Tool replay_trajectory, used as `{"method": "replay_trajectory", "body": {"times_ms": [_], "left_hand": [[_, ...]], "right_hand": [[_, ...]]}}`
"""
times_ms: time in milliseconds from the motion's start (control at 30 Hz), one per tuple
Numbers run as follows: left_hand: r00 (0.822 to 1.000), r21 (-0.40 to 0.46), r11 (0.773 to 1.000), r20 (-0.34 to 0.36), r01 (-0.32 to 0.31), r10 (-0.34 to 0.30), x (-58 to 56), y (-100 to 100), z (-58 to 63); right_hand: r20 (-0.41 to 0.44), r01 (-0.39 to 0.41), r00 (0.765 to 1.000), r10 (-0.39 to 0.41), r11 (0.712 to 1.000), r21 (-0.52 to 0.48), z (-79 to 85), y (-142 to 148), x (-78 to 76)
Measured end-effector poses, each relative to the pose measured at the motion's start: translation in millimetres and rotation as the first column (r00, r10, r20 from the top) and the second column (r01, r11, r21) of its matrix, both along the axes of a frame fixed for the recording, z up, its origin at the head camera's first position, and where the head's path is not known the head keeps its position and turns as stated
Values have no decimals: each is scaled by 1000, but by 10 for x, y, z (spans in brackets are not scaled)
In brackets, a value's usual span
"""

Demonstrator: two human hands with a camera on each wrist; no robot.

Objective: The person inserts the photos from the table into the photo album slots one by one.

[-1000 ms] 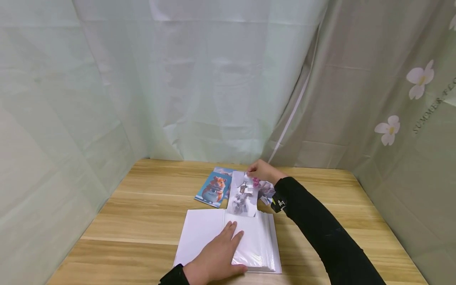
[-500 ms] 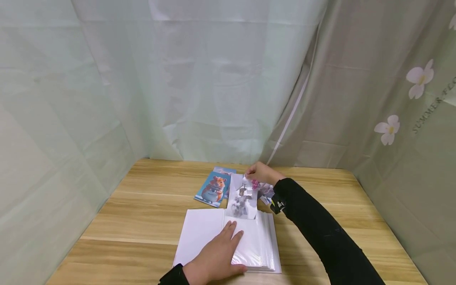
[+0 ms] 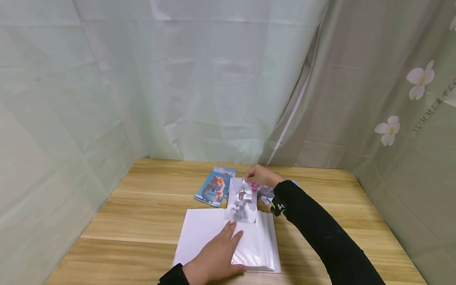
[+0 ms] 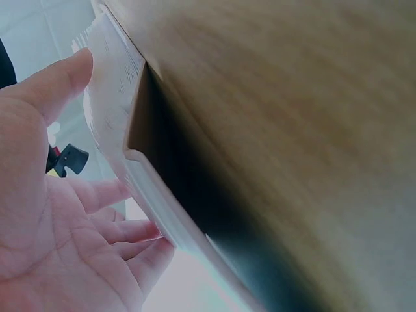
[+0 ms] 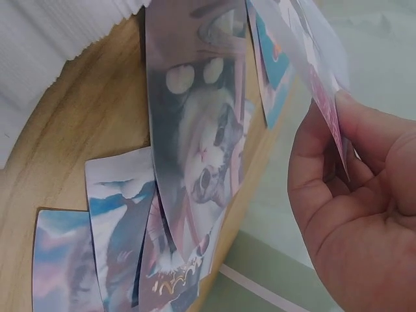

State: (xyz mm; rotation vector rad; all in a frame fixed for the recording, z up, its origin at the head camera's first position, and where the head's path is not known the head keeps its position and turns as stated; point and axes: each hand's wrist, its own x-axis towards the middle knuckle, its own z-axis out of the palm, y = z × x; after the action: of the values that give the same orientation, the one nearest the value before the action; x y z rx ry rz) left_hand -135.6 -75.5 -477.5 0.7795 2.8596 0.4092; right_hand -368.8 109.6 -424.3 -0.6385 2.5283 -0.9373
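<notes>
A photo album [image 3: 203, 227] with white pages lies spread on the table. My left hand [image 3: 219, 253] rests on it, fingers spread and straight across the right-hand page; in the left wrist view its fingertips and thumb [image 4: 71, 75] lie over the album's edge [image 4: 162, 201]. Beyond the album, my right hand [image 3: 261, 175] pinches the far edge of a pale picture card [image 3: 242, 200] between thumb and fingers. The card's near end overlaps the top of the clear pocket page. In the right wrist view, the pinched card [image 5: 315, 71] stands raised at a slant over other cards.
A blue hamster card [image 3: 213, 189] lies left of the held card, partly over another card [image 3: 225, 171]. More cards [image 3: 265, 193] lie beneath the right hand, including a cat picture [image 5: 201, 143]. Curtains [image 3: 228, 79] hang along the table's far edge.
My right hand has drawn the card toward me, and its near end now reaches further down over the pocket page. The left hand has stayed in place.
</notes>
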Motion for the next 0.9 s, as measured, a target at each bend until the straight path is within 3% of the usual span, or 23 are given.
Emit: {"method": "replay_trajectory", "body": {"times_ms": [900], "left_hand": [[1000,2,1000,18,-18,18,7,8,6]], "right_hand": [[23,-163,986,164,986,-36,-88,5,60]]}}
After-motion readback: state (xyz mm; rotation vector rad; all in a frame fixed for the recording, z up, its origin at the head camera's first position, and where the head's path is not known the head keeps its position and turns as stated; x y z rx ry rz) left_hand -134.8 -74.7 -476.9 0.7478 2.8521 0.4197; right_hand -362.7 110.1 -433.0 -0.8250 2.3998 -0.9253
